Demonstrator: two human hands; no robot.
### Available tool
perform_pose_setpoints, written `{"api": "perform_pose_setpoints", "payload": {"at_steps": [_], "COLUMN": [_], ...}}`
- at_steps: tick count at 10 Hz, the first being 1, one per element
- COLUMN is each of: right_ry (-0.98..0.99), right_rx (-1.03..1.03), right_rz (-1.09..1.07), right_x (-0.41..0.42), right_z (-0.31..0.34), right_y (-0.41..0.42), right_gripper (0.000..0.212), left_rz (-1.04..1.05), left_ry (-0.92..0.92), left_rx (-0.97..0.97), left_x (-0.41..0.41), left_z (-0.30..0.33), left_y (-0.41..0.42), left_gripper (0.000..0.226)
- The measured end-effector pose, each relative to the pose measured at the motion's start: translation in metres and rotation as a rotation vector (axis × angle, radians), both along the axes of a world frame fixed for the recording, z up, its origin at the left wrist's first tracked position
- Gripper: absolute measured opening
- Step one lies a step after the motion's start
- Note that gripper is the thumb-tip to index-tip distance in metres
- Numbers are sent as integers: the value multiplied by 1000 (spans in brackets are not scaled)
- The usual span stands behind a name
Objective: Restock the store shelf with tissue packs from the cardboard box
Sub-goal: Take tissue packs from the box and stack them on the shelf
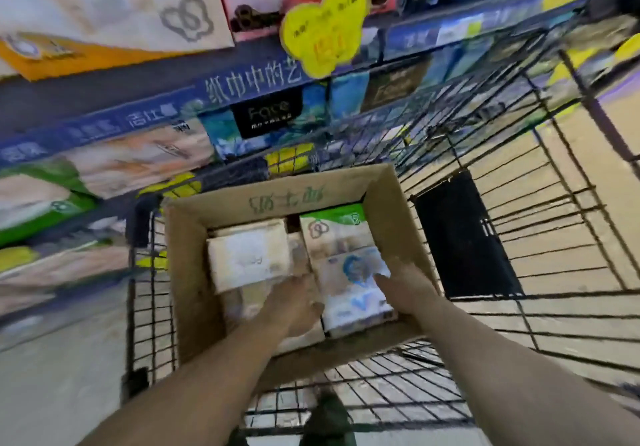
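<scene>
We are in a shop aisle: store shelves (166, 113) packed with wrapped tissue packs run along our left, their blue edge strips printed with brand lettering, and a yellow price tag (323, 26) hangs from one. A wire shopping cart (485, 272) before us carries an open cardboard box (194, 272) of stock.

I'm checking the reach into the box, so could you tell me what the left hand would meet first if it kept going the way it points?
Probably the beige tissue pack lying in the cardboard box. The left hand points toward its near edge and may already touch it; motion blur hides the contact.
</scene>
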State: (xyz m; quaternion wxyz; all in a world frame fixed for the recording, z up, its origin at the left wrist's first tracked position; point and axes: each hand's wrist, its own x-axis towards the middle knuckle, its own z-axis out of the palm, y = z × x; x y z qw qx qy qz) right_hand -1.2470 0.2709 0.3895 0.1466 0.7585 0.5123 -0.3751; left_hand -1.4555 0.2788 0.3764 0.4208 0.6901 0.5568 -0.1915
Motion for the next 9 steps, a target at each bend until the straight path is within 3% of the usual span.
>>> {"api": "perform_pose_setpoints", "payload": {"at_steps": [1,3,5,6,7,8,9], "right_ry": [40,63,155,165,139,138,158], "right_rx": [-23,-111,-122,-123,-101,-63,-67], "right_rz": [45,13,-50,-106,-176,-246,-279], "right_x": [9,11,17,20,22,22,21], "right_z": [-27,-58,-61,-59,-61,-65,-71], "right_y": [4,-3,-15,-28,-33,-29,-28], "right_gripper": [57,51,44,26,25,38,53], "left_rz": [87,42,-2,40,299,778,1001], "left_ry": [9,131,167,91,-21,-161,-233], "left_rx": [-78,-207,-179,-218,-250,-287,-276], "left_x": [15,33,33,35,40,48,55], "left_z": [-22,-49,-46,-33,-26,-32,-41], "left_y": [-8,-21,-32,-37,-37,-37,-41], "left_gripper": [56,90,74,46,32,22,20]}}
